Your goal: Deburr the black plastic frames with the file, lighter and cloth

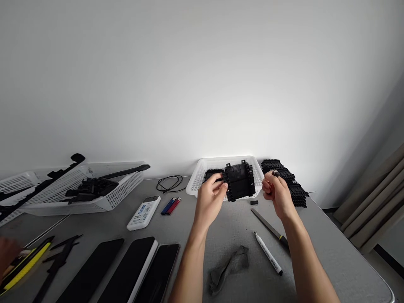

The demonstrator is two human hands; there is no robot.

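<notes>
My left hand (211,198) grips a black plastic part (240,182) by its left edge, holding it up in front of a white basket (198,170). The part is a flat rectangular panel with toothed sides and small tabs on top. My right hand (277,191) is closed, apart from the panel, with a small dark piece (275,173) at its thumb and forefinger; its kind is too small to tell. Behind that hand rises a stack of similar black parts (298,193). Below lie a white marker (267,252), a small black piece (254,202) and a long metal tool (267,221) with a black-and-yellow handle.
A crumpled grey cloth (229,269) lies between my forearms. Leftward are blue and red lighters (172,206), a white device (144,213), a black cable (169,184), phones (164,271) and a white basket (109,204). Another person's blurred hand (9,252) is at the left edge.
</notes>
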